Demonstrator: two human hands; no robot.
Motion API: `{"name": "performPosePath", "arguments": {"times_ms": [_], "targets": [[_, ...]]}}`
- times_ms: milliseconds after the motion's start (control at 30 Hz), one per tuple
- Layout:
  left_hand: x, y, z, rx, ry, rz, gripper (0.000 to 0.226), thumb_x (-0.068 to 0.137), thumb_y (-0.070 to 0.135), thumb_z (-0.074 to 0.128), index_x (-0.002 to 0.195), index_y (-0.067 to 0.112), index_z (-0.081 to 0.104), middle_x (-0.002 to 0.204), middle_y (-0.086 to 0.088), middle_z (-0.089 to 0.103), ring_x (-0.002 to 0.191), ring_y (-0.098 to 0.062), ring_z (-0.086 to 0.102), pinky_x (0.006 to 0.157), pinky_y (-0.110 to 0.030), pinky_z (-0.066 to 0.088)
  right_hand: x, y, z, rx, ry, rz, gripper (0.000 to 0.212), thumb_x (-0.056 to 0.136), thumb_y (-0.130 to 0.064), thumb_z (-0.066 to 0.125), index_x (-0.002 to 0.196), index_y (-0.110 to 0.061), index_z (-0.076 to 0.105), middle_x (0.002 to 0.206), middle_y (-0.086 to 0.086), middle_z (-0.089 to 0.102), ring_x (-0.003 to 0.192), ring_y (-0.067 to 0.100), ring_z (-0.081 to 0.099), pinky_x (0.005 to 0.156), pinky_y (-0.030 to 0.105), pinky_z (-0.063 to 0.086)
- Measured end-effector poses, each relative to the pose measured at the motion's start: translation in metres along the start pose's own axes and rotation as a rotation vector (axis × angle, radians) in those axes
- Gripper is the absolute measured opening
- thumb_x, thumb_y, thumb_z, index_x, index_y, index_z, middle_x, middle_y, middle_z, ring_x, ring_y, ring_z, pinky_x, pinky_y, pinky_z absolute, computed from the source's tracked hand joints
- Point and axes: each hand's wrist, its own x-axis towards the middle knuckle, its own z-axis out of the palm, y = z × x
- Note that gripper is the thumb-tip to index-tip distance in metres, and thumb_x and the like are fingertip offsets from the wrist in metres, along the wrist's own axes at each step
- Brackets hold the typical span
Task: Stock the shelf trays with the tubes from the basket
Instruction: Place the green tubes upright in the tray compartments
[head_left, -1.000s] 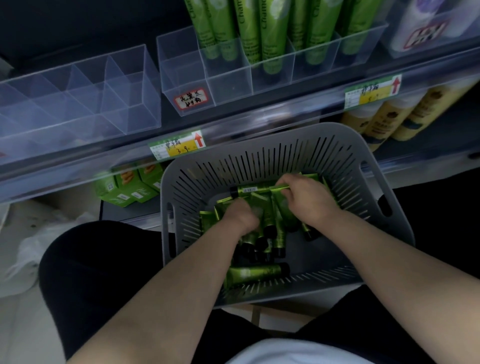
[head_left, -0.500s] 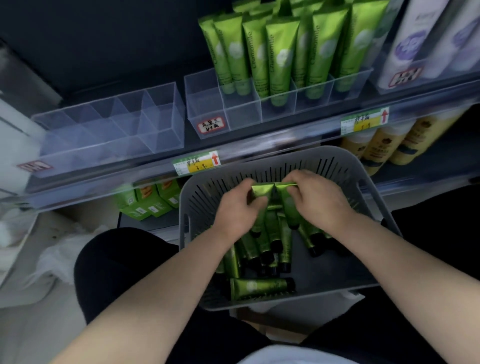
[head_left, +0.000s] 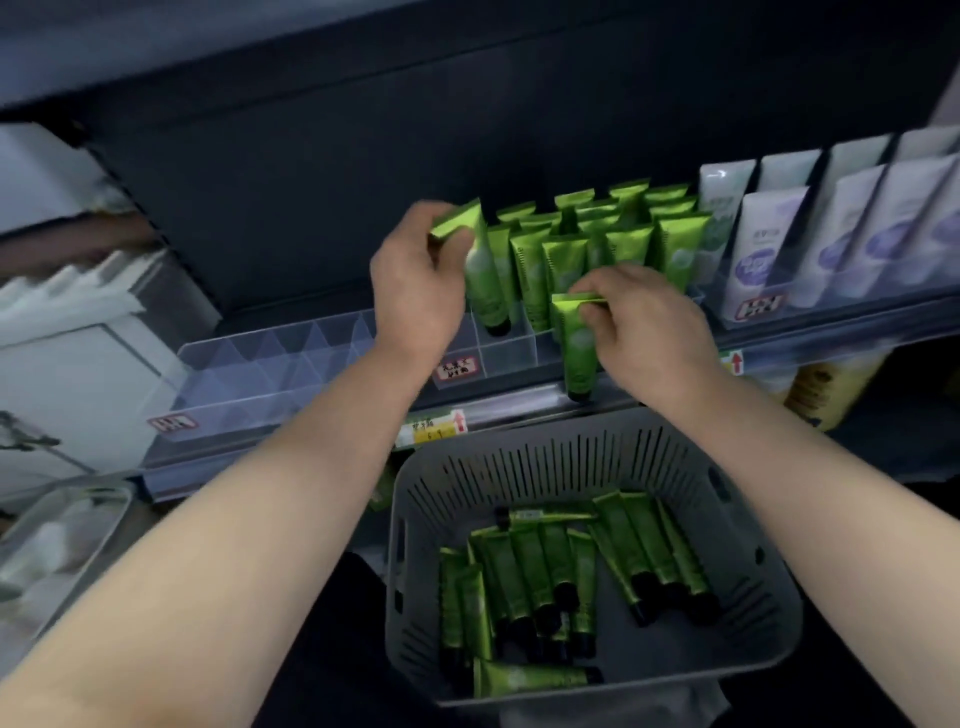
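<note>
Up from the basket (head_left: 571, 457) to the tray (head_left: 511, 358), left hand (head_left: 415, 291) and right hand (head_left: 649, 332) each pinch a tube (head_left: 480, 265), ready to drop in.

Shelf price tag (head_left: 431, 428) shows a red arrow; all lettering blurs.

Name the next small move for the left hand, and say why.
Probably the left hand should lower its green tube straight down into the clear tray and let go. It pinches the crimped end; the tube hangs cap-down, cap at an open compartment beside the stocked tubes.
</note>
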Motion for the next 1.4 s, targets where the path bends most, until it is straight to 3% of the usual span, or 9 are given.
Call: {"name": "performPosePath", "arguments": {"times_ms": [100, 233, 467, 500, 633, 800, 967, 1133, 1400], "targets": [[0.019, -0.005, 0.008, 0.096, -0.038, -0.030, 0.015, 0.091, 0.018, 0.058, 0.103, 0.012, 0.065, 0.080, 0.000, 0.063, 0.073, -0.020, 0.061, 0.069, -0.037, 0.056, 0.008, -0.001, -0.004, 0.009, 0.016, -0.015, 0.022, 0.093, -0.014, 0.055, 0.113, -0.014, 0.064, 0.109, 0.007, 0.063, 0.100, 0.028, 0.059, 0.074, 0.035, 0.050], [0.030, -0.021, 0.027, 0.222, -0.155, -0.080, 0.016, 0.093, 0.012, 0.056, 0.106, 0.010, 0.065, 0.092, -0.006, 0.066, 0.079, -0.014, 0.057, 0.063, -0.018, 0.039, 0.012, 0.000, 0.000, 0.009, -0.004, -0.035, 0.022, 0.093, -0.015, 0.056, 0.113, -0.017, 0.064, 0.109, 0.004, 0.063, 0.099, 0.025, 0.060, 0.073, 0.036, 0.054], [0.038, -0.036, 0.033, 0.302, -0.223, -0.090, 0.025, 0.093, 0.002, 0.049, 0.110, 0.009, 0.066, 0.107, -0.008, 0.067, 0.091, -0.012, 0.057, 0.066, -0.001, 0.036, 0.023, -0.005, 0.000, 0.021, -0.006, -0.044, 0.023, 0.094, -0.018, 0.055, 0.115, -0.020, 0.062, 0.110, 0.000, 0.063, 0.099, 0.022, 0.059, 0.075, 0.040, 0.054], [0.038, -0.035, 0.031, 0.303, -0.210, -0.080, 0.024, 0.092, 0.002, 0.050, 0.109, 0.009, 0.066, 0.106, -0.008, 0.067, 0.092, -0.013, 0.059, 0.069, -0.002, 0.038, 0.026, -0.008, 0.000, 0.021, 0.002, -0.050, 0.022, 0.094, -0.017, 0.054, 0.114, -0.019, 0.062, 0.109, 0.000, 0.063, 0.099, 0.022, 0.059, 0.075, 0.039, 0.054], [0.035, -0.028, 0.018, 0.315, -0.136, 0.013, 0.026, 0.087, 0.000, 0.053, 0.108, 0.009, 0.065, 0.106, -0.009, 0.066, 0.095, -0.020, 0.062, 0.083, -0.025, 0.049, 0.044, -0.023, -0.004, 0.040, 0.063, -0.070, 0.021, 0.094, -0.016, 0.053, 0.113, -0.017, 0.063, 0.105, 0.003, 0.062, 0.095, 0.023, 0.058, 0.073, 0.038, 0.052], [0.022, -0.023, -0.003, 0.395, -0.193, 0.150, 0.025, 0.084, 0.000, 0.056, 0.102, 0.012, 0.068, 0.103, -0.010, 0.065, 0.097, -0.026, 0.059, 0.082, -0.040, 0.051, 0.073, -0.042, 0.004, 0.002, 0.128, -0.087, 0.019, 0.094, -0.016, 0.051, 0.110, -0.017, 0.061, 0.102, 0.004, 0.061, 0.093, 0.026, 0.057, 0.069, 0.037, 0.049], [0.010, -0.022, -0.022, 0.589, -0.423, 0.223, 0.026, 0.089, 0.002, 0.053, 0.104, 0.017, 0.070, 0.110, -0.006, 0.065, 0.106, -0.025, 0.052, 0.083, -0.039, 0.049, 0.088, -0.044, 0.024, -0.091, 0.003, -0.078, 0.022, 0.094, -0.016, 0.053, 0.114, -0.018, 0.060, 0.108, 0.006, 0.062, 0.095, 0.028, 0.059, 0.067, 0.034, 0.045], [0.006, -0.024, -0.030, 0.606, -0.442, 0.211, 0.026, 0.090, 0.004, 0.053, 0.106, 0.017, 0.068, 0.111, -0.004, 0.065, 0.105, -0.023, 0.052, 0.081, -0.035, 0.048, 0.093, -0.039, 0.040, -0.133, -0.169, -0.013, 0.030, 0.088, -0.011, 0.060, 0.117, -0.022, 0.058, 0.118, 0.002, 0.061, 0.102, 0.025, 0.059, 0.069, 0.029, 0.040], [-0.003, -0.024, -0.020, 0.547, -0.452, 0.190, 0.027, 0.090, 0.002, 0.054, 0.108, 0.015, 0.068, 0.113, -0.004, 0.065, 0.108, -0.023, 0.052, 0.085, -0.033, 0.046, 0.086, -0.033, 0.043, -0.102, -0.109, -0.059, 0.029, 0.091, -0.008, 0.054, 0.116, -0.021, 0.060, 0.117, 0.003, 0.062, 0.107, 0.024, 0.057, 0.075, 0.035, 0.049]]}}
